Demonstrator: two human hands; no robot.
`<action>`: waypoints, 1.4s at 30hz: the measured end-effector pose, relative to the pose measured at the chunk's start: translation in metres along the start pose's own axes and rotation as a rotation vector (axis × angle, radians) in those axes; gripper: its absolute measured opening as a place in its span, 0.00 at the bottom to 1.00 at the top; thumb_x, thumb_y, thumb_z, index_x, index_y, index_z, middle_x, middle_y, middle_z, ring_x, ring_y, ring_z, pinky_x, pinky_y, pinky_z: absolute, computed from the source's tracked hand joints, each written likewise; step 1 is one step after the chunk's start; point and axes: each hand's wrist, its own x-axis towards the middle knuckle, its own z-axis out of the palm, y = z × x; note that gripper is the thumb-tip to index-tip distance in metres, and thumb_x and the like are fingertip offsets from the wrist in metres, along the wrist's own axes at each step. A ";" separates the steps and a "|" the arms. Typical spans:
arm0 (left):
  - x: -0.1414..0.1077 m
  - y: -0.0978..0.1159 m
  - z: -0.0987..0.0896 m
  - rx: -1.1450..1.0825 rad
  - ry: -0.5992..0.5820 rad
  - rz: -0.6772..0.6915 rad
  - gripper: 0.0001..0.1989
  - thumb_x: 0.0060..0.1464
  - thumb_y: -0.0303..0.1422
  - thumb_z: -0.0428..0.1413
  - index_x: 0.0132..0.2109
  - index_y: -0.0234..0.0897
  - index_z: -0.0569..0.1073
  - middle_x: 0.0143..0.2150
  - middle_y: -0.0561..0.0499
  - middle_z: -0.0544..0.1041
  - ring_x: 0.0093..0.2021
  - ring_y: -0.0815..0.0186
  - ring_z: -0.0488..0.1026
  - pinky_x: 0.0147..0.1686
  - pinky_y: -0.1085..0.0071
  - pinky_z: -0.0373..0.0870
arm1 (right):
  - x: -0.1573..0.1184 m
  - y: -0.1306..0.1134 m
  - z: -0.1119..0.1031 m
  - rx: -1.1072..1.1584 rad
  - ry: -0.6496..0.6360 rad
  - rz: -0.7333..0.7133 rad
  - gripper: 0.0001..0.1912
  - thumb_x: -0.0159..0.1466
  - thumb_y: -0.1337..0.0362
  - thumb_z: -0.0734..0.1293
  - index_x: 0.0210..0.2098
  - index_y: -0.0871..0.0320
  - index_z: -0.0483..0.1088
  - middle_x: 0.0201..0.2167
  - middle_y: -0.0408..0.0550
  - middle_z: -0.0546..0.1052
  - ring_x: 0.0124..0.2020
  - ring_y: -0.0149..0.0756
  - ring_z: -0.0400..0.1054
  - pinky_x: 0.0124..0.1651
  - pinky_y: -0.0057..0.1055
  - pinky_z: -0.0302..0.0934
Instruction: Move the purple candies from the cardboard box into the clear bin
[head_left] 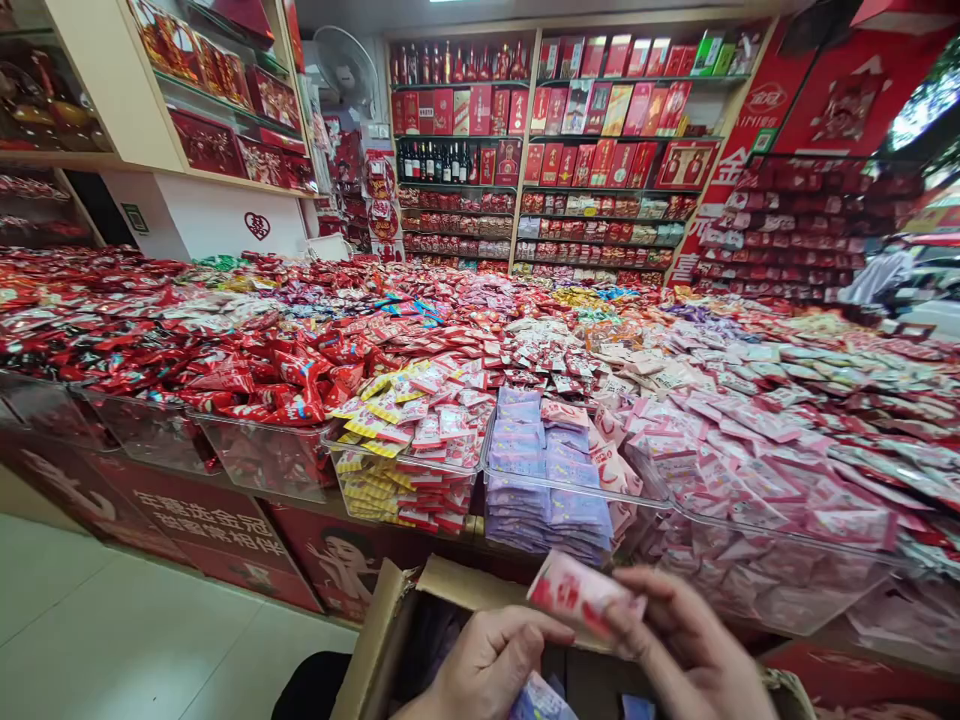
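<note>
Pinching: right hand point(697, 640), pink-and-red plastic packet point(574, 592)
Curled round: left hand point(491, 655), purple plastic packet point(541, 700)
Below: open brown cardboard box point(369, 645), hands partly blocking
Beyond: clear plastic bin point(581, 489)

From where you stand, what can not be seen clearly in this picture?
All in head view:
Inside the box: partly behind left hand and right hand.
Purple packet: cut off by bottom edge; left hand's grip unclear.
Print on pink packet: blurred.
Labels on bottles: too small.
</note>
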 end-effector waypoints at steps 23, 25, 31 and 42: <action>-0.003 0.012 -0.001 0.320 0.053 -0.046 0.20 0.53 0.42 0.44 0.37 0.33 0.74 0.27 0.50 0.74 0.28 0.70 0.66 0.29 0.78 0.60 | 0.211 -0.049 0.023 -1.528 -0.349 -0.031 0.16 0.48 0.77 0.62 0.35 0.62 0.72 0.34 0.56 0.75 0.37 0.41 0.68 0.32 0.28 0.59; -0.004 0.012 -0.001 0.310 0.047 -0.057 0.20 0.53 0.42 0.44 0.37 0.33 0.74 0.27 0.50 0.73 0.27 0.70 0.66 0.28 0.78 0.60 | 0.212 -0.046 0.020 -1.550 -0.346 -0.076 0.15 0.49 0.77 0.60 0.35 0.63 0.72 0.34 0.58 0.75 0.38 0.42 0.67 0.34 0.28 0.58; -0.003 0.012 0.001 0.291 0.048 -0.059 0.20 0.53 0.42 0.45 0.37 0.32 0.74 0.26 0.50 0.73 0.26 0.71 0.66 0.27 0.78 0.60 | 0.207 -0.042 0.011 -1.558 -0.348 -0.200 0.17 0.51 0.78 0.57 0.36 0.67 0.72 0.36 0.62 0.73 0.41 0.43 0.66 0.38 0.30 0.57; -0.007 0.011 -0.008 0.155 0.039 -0.012 0.18 0.49 0.42 0.49 0.33 0.32 0.76 0.21 0.51 0.69 0.22 0.73 0.61 0.23 0.78 0.56 | 0.084 -0.075 -0.001 -0.693 -0.467 -0.369 0.07 0.55 0.62 0.61 0.26 0.54 0.70 0.23 0.44 0.73 0.26 0.33 0.65 0.29 0.27 0.57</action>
